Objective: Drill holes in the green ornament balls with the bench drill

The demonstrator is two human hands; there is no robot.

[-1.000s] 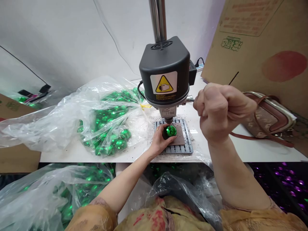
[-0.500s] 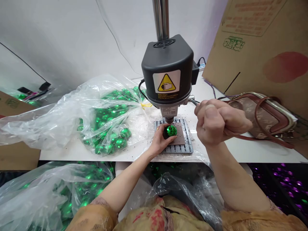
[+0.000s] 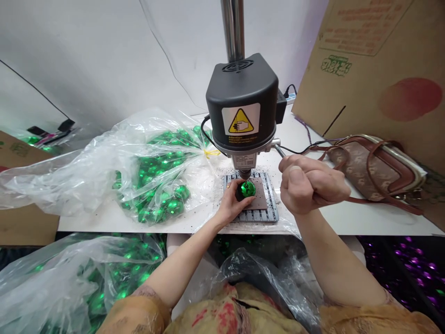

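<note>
Between the thumb and fingers of my left hand is a shiny green faceted ball. It rests on a brown square board that lies on the slotted metal base of a bench drill press. The drill's chuck sits right over the ball; the bit's tip is too small to make out clearly. My right hand is closed in a fist round the drill press's feed lever, right of the motor head; the lever's far end is hidden in the fist.
A clear plastic bag of green balls, tied in yellow, lies left of the drill. To the right are a patterned handbag and a tall cardboard box. More bagged green balls are below the table edge, purple ones at lower right.
My right fist has moved slightly left and down with the lever. The drill head looks slightly lower. My left hand and the green ball have stayed in place.
</note>
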